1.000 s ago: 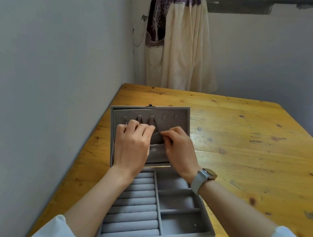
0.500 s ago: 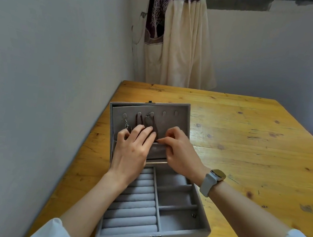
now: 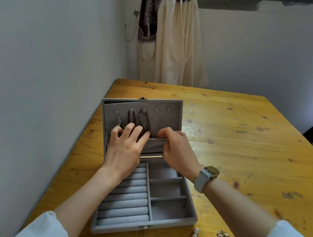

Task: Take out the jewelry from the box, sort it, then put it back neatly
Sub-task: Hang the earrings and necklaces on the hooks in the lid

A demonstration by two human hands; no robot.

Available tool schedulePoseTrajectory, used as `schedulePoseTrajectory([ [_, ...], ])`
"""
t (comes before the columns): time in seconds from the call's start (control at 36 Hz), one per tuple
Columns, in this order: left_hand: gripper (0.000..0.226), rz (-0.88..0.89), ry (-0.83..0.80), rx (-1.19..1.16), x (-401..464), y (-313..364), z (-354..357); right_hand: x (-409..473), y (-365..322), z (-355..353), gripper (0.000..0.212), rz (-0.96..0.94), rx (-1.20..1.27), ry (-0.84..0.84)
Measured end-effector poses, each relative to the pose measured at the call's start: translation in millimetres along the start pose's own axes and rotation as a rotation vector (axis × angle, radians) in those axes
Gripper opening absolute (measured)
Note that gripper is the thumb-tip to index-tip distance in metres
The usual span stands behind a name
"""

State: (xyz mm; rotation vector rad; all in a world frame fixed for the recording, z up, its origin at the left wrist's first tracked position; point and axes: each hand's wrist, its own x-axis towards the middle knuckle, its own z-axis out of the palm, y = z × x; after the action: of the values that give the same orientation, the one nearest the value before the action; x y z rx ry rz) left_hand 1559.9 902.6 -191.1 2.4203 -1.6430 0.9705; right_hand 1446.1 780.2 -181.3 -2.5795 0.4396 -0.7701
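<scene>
— What are the hands doing?
— The left hand [image 3: 124, 146] lies flat, fingers straight, on the necklaces [image 3: 141, 121] hanging inside the lid of the open grey jewelry box [image 3: 171, 214]. The right hand [image 3: 175, 150] is curled, pinching the edge of the lid pocket [image 3: 154, 144].
— Anything hard to see?
— The necklace ends are hidden under the fingers. Earrings [image 3: 223, 235] lie on the table [image 3: 247, 139], near the box front.

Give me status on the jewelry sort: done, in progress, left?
Done: three necklaces hang from the lid hooks of the jewelry box.
In hand: left hand tucks their ends into the lid pocket, whose edge the right hand pinches.
Left: pearl earrings and gold pieces lie on the table; ring rolls bare.
</scene>
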Motion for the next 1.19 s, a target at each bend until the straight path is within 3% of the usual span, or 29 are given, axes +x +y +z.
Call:
schedulePoseTrajectory([
  [0.14,0.037,-0.023,-0.014,0.012,-1.6,1.7,-2.8,-5.1,5.4,3.0,0.035,-0.095,-0.151,-0.004],
  [0.22,0.032,-0.023,-0.020,0.021,-6.7,2.7,-2.6,-2.9,1.3,3.4,0.042,-0.032,-0.277,-0.064],
  [0.42,0.036,-0.075,0.026,-0.059,-9.5,6.2,-10.6,7.1,-6.2,-4.5,0.046,0.039,-0.207,-0.209],
  [0.64,0.037,-0.196,0.001,-0.163,2.0,15.6,-31.3,-19.0,7.6,-22.9,0.039,-0.026,0.024,0.003],
  [0.81,0.033,-0.172,0.026,-0.403,24.8,66.1,-51.1,-67.0,37.9,-64.8,0.035,0.110,0.065,0.022],
  [0.97,0.038,-0.097,-0.214,-0.685,45.2,168.8,-60.2,-136.2,91.4,-113.1,0.032,0.306,0.004,0.049],
  [1.19,0.047,0.095,-0.618,-0.697,53.8,301.4,-38.4,-218.6,156.2,-175.8,0.030,0.619,-0.077,0.139],
])
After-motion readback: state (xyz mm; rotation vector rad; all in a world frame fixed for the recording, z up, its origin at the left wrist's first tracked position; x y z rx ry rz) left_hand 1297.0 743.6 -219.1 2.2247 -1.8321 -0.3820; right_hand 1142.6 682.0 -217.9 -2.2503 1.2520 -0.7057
